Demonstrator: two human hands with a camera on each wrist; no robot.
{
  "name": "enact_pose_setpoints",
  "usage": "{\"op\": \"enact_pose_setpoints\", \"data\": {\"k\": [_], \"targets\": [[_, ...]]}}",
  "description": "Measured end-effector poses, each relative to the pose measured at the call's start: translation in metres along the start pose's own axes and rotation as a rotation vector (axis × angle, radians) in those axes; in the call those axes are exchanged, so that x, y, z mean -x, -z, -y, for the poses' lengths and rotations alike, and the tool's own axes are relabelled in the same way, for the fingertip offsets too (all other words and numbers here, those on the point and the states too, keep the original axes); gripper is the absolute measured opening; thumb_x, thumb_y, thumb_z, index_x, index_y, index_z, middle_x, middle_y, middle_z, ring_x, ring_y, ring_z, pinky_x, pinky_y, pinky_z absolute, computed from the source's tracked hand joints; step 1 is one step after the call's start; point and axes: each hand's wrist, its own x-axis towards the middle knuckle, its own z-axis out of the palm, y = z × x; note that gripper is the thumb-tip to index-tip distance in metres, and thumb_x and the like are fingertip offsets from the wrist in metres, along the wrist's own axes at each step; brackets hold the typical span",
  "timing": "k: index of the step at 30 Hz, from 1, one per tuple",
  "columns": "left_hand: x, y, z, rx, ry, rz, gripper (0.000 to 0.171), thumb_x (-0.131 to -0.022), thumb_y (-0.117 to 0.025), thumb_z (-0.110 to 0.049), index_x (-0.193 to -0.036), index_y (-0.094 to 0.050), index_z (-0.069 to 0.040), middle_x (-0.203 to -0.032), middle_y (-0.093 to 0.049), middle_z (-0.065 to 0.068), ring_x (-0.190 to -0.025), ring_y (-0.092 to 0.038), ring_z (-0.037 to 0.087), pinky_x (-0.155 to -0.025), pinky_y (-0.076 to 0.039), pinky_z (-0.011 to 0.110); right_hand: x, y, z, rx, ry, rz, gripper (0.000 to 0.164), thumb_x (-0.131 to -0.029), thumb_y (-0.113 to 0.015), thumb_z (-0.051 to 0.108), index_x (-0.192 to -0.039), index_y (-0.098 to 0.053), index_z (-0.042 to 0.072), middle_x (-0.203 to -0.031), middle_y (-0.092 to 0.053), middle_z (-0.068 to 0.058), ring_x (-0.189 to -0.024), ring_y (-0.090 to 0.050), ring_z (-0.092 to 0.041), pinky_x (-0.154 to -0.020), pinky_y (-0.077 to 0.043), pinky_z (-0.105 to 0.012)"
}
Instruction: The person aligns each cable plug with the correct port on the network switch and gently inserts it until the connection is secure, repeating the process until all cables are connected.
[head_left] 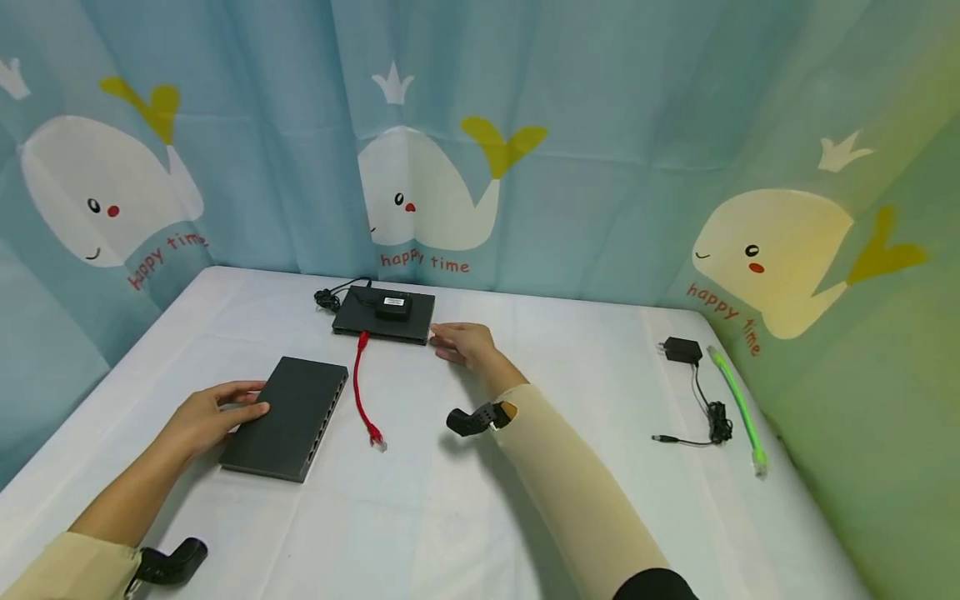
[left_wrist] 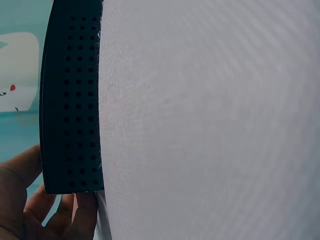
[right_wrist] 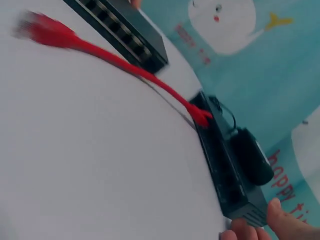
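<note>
My left hand [head_left: 213, 419] grips a black network switch [head_left: 292, 417] by its left side, thumb on top. In the left wrist view, the fingers of that hand [left_wrist: 55, 210] curl at the end of its vented side [left_wrist: 75, 105]. Farther back, my right hand [head_left: 465, 343] pinches the right end of a second black network switch [head_left: 348, 318]. A black power adapter [head_left: 393, 307] lies on top of it. A red network cable [head_left: 358, 383] is plugged into its front port at the left, its other plug loose on the cloth.
On the right of the table lie another power adapter [head_left: 682, 350] with a bundled cord [head_left: 719, 423] and a bright green network cable [head_left: 738, 404]. A thin black cord [head_left: 327, 298] sits coiled behind the far switch. A whale-print curtain [head_left: 600, 167] borders the white tablecloth [head_left: 562, 500].
</note>
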Motion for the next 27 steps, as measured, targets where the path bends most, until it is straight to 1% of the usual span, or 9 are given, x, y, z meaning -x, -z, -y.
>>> {"op": "enact_pose_setpoints", "data": {"k": [3,6,9,13,16,18,20,22,27], "targets": [[0.0,0.0,0.001,-0.008,-0.001,0.0,0.07,-0.095,-0.065,-0.041,-0.144,-0.044,0.005,-0.137,-0.048,0.035,-0.108,-0.062,0.041,-0.078,-0.061,0.042,0.014,0.006,-0.013,0.009,0.02,0.044,0.028,-0.092,-0.07,0.012,-0.117,-0.069,-0.002,-0.103,-0.074,-0.011,-0.086,-0.071,-0.012,-0.073,-0.061,-0.02],[0.0,-0.001,0.002,-0.01,-0.008,0.0,0.07,-0.096,-0.064,-0.041,-0.145,-0.043,0.005,-0.137,-0.047,0.035,-0.109,-0.061,0.042,-0.078,-0.061,0.042,0.031,0.009,-0.025,0.022,0.05,0.077,0.026,-0.095,-0.067,0.01,-0.117,-0.068,-0.003,-0.099,-0.074,-0.011,-0.083,-0.071,-0.012,-0.074,-0.061,-0.021],[-0.001,-0.001,0.003,-0.01,-0.014,-0.001,0.07,-0.096,-0.063,-0.041,-0.145,-0.043,0.005,-0.137,-0.048,0.035,-0.112,-0.059,0.044,-0.079,-0.06,0.043,0.049,0.008,-0.036,0.05,0.099,0.098,0.026,-0.096,-0.064,0.009,-0.118,-0.066,-0.004,-0.103,-0.073,-0.014,-0.085,-0.071,-0.014,-0.078,-0.061,-0.024],[0.001,-0.001,0.005,-0.017,-0.014,0.002,0.068,-0.098,-0.06,-0.04,-0.145,-0.041,0.006,-0.137,-0.047,0.036,-0.117,-0.053,0.048,-0.083,-0.058,0.047,0.074,0.005,-0.051,0.107,0.192,0.108,0.03,-0.095,-0.065,0.007,-0.121,-0.064,-0.007,-0.11,-0.071,-0.02,-0.093,-0.073,-0.02,-0.085,-0.06,-0.029],[0.003,-0.001,0.006,-0.022,-0.012,0.01,0.069,-0.099,-0.058,-0.041,-0.146,-0.039,0.006,-0.138,-0.044,0.037,-0.12,-0.049,0.051,-0.086,-0.057,0.05,0.093,0.001,-0.061,0.127,0.237,0.107,0.032,-0.094,-0.066,0.007,-0.122,-0.064,-0.009,-0.108,-0.072,-0.022,-0.095,-0.073,-0.025,-0.087,-0.06,-0.032],[0.003,0.0,0.007,-0.011,-0.013,0.016,0.069,-0.1,-0.057,-0.041,-0.146,-0.039,0.006,-0.139,-0.043,0.038,-0.122,-0.048,0.051,-0.087,-0.056,0.052,0.104,-0.002,-0.066,0.13,0.25,0.105,0.032,-0.093,-0.068,0.008,-0.12,-0.065,-0.009,-0.106,-0.072,-0.021,-0.094,-0.073,-0.025,-0.087,-0.06,-0.033],[0.002,0.0,0.007,0.003,-0.012,0.03,0.069,-0.1,-0.056,-0.041,-0.147,-0.037,0.006,-0.141,-0.041,0.038,-0.124,-0.046,0.052,-0.091,-0.055,0.055,0.115,-0.004,-0.069,0.126,0.265,0.098,0.032,-0.092,-0.068,0.007,-0.12,-0.064,-0.011,-0.105,-0.072,-0.022,-0.094,-0.073,-0.023,-0.087,-0.06,-0.034],[0.003,0.0,0.008,0.015,-0.011,0.038,0.069,-0.101,-0.055,-0.04,-0.148,-0.036,0.006,-0.141,-0.04,0.038,-0.126,-0.045,0.052,-0.094,-0.053,0.057,0.128,-0.007,-0.07,0.118,0.282,0.09,0.032,-0.092,-0.068,0.004,-0.118,-0.064,-0.013,-0.103,-0.072,-0.022,-0.091,-0.072,-0.019,-0.087,-0.06,-0.034],[0.004,0.001,0.006,0.023,-0.013,0.048,0.067,-0.102,-0.053,-0.04,-0.148,-0.035,0.006,-0.14,-0.041,0.038,-0.125,-0.045,0.052,-0.096,-0.051,0.058,0.143,-0.013,-0.08,0.097,0.324,0.082,0.03,-0.09,-0.069,0.003,-0.116,-0.066,-0.012,-0.1,-0.073,-0.018,-0.086,-0.07,-0.011,-0.084,-0.061,-0.03]]}}
